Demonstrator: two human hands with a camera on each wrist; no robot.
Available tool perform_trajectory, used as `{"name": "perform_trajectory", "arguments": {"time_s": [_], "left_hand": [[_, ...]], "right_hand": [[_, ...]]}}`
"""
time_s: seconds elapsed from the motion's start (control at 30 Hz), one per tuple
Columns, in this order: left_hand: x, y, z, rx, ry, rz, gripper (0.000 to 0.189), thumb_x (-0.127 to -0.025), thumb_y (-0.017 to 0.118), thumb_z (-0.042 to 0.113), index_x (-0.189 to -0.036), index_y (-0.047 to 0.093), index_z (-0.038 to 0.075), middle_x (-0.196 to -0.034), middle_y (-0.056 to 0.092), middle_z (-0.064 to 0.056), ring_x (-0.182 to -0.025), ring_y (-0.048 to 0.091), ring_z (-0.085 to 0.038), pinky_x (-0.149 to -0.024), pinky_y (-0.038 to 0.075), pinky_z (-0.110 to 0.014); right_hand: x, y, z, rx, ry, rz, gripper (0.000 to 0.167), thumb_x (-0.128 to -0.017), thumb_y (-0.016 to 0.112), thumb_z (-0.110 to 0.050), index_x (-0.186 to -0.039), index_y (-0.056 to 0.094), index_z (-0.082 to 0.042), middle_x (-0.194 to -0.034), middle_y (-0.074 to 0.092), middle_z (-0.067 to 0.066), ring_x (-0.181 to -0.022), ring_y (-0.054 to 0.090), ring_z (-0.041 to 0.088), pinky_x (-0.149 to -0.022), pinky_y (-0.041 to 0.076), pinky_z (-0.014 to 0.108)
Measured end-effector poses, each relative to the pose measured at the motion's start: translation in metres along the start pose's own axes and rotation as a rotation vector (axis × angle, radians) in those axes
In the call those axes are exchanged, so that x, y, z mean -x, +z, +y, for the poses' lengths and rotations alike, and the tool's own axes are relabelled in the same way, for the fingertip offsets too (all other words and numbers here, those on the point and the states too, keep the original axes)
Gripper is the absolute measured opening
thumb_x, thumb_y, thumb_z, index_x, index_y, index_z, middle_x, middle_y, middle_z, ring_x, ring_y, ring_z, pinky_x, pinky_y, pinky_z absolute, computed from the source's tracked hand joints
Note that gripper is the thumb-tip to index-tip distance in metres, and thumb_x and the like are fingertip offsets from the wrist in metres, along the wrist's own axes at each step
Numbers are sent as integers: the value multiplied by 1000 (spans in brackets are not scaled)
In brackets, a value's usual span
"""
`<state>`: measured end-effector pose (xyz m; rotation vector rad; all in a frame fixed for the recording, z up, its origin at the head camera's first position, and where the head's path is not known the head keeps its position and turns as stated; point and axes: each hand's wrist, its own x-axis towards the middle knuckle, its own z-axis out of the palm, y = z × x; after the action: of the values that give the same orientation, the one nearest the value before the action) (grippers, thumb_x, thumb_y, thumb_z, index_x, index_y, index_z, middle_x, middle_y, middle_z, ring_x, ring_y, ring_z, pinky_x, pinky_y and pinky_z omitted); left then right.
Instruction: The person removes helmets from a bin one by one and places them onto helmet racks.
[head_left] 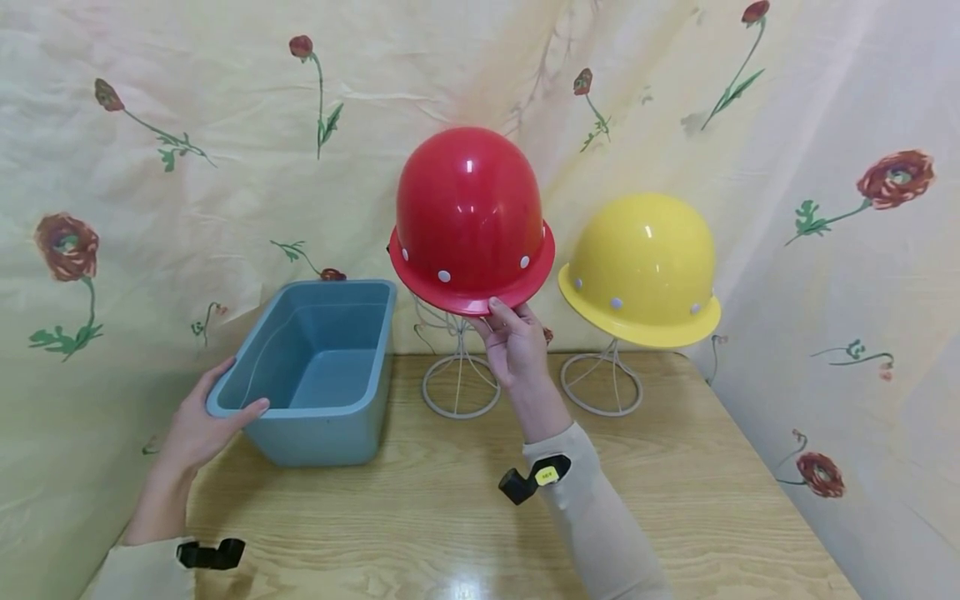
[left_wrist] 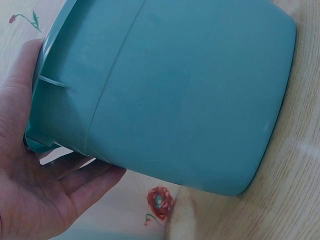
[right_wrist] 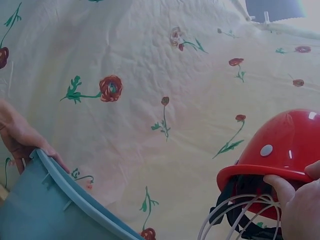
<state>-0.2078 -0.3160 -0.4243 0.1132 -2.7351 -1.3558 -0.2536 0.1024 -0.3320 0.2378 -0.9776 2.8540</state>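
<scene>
My right hand point(head_left: 517, 346) pinches the front brim of a red hard hat point(head_left: 471, 208), thumb on top and fingers beneath. Under this hat is a white wire stand point(head_left: 461, 387); in the right wrist view, the stand's loops and black straps point(right_wrist: 231, 210) show below the brim. My left hand point(head_left: 201, 425) grips the near left corner of a blue plastic bin point(head_left: 318, 433), thumb over the rim and fingers outside. The left wrist view shows the palm point(left_wrist: 30, 185) beside the bin's outer wall point(left_wrist: 185, 95). The bin's floor is bare.
Right of the red hat, a yellow hard hat point(head_left: 645, 267) sits tilted on a second white wire stand point(head_left: 602, 392). All stand on a wood-grain table point(head_left: 450, 508). Flower-patterned cloth point(head_left: 225, 167) hangs behind and at both sides, close to the bin.
</scene>
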Motion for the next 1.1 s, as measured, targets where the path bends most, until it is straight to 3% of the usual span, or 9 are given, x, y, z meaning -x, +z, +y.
{"name": "perform_trajectory", "arguments": {"time_s": [0.23,0.53,0.8,1.1], "left_hand": [[-2,0,-1,0,-8,-7,108,-98,75,47,-173,4,18,-170,18,-38,-146,30,-65,-107,34,-84],[-4,0,-1,5,-5,-3,107,-98,75,46,-173,4,19,-170,18,-38,-146,30,-65,-107,34,-84],[-3,-1,-2,2,-12,-9,109,-98,75,48,-173,3,16,-171,17,-38,-146,29,-66,-107,34,-84],[-2,-1,-2,-4,-20,-14,108,-98,74,47,-173,2,18,-170,17,-38,-146,30,-66,-107,34,-84]], "right_hand": [[1,-3,2,-1,-4,-8,34,-107,46,6,-137,59,-3,-114,79,0,-101,79,15,-84,65,32],[-1,-6,6,-7,-2,16,30,-107,46,7,-120,69,-9,-109,80,1,-95,80,14,-82,66,32],[3,-8,11,33,13,41,35,-107,47,5,-140,57,-1,-115,78,0,-98,79,14,-84,65,31],[2,-13,19,10,18,56,33,-106,47,8,-134,60,-1,-110,79,0,-93,80,14,-80,66,32]]}}
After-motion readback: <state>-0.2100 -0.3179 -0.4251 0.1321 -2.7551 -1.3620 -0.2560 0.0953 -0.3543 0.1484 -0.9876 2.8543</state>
